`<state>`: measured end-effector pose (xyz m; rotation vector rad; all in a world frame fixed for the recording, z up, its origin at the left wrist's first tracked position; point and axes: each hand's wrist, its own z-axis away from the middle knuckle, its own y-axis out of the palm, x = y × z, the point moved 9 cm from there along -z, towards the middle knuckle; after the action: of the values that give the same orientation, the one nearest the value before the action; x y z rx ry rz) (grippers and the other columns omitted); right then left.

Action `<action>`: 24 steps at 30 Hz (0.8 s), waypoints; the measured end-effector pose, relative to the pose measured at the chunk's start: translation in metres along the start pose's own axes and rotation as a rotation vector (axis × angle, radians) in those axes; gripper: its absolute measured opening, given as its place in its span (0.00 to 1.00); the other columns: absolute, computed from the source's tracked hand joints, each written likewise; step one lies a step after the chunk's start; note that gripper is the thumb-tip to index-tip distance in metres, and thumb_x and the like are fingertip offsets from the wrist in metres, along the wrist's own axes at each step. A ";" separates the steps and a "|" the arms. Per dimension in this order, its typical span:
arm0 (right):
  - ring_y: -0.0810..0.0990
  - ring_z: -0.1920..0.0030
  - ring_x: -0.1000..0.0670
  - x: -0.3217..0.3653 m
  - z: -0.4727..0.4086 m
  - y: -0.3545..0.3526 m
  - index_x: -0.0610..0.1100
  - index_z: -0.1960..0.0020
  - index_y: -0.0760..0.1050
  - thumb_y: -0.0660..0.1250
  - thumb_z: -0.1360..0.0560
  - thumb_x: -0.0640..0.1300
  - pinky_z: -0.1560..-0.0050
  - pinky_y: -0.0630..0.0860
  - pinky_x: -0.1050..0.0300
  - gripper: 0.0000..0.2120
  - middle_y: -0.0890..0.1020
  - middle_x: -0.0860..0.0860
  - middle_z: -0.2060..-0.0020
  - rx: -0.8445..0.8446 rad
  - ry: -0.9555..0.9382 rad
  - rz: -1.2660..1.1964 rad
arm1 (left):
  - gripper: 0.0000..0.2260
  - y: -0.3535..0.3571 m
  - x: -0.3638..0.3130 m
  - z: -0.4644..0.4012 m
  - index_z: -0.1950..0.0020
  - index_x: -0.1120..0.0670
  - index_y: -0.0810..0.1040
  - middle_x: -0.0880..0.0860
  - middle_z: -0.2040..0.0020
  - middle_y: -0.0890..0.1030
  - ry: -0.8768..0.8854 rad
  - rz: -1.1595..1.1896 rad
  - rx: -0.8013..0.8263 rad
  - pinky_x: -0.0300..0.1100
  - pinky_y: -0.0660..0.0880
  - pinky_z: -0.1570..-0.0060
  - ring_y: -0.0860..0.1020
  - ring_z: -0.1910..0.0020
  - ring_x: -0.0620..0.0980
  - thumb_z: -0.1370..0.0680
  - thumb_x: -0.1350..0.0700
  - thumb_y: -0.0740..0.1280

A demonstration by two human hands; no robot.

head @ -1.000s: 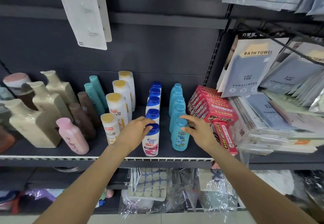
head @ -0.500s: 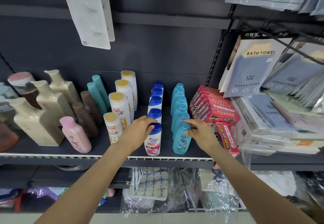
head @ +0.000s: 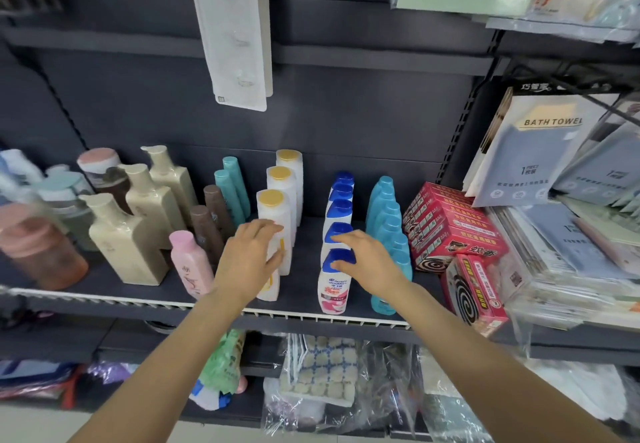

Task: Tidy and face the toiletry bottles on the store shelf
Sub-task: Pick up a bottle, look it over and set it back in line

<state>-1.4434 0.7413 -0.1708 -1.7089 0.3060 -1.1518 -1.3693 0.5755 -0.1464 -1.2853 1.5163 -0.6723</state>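
Note:
On the dark shelf (head: 104,300) stand rows of bottles running front to back. My left hand (head: 249,259) covers the top of the front white gold-capped bottle (head: 272,286), with its fingers curled round it. Behind it the other gold-capped bottles (head: 277,207) stand in line. My right hand (head: 367,262) holds the cap of the front blue-capped white bottle (head: 332,290) between thumb and fingers. The rest of the blue-capped row (head: 341,207) stands behind. The teal bottle row (head: 384,200) is just right of my right hand, its front bottle partly hidden by my wrist.
A pink bottle (head: 190,266), brown bottles (head: 207,227) and large beige bottles (head: 128,245) fill the shelf to the left. Red boxes (head: 446,224) are stacked to the right, beside bath towel packs (head: 530,151). Bagged goods lie on the shelf below.
My left hand has moved left from the blue-capped bottle to the front gold-capped one. My right hand has moved from the teal bottle to the front blue-capped bottle.

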 end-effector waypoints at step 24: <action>0.78 0.49 0.54 0.033 0.012 -0.053 0.44 0.44 0.77 0.74 0.30 0.41 0.51 0.74 0.67 0.15 0.80 0.53 0.51 -0.344 0.046 -0.436 | 0.20 -0.018 -0.003 -0.005 0.29 0.51 0.68 0.49 0.28 0.67 0.074 0.280 0.140 0.38 0.59 0.32 0.63 0.29 0.49 0.21 0.54 0.63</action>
<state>-1.4330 0.7512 -0.1090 -2.1213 0.1686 -1.5225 -1.3676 0.5724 -0.1276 -0.9300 1.6408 -0.6359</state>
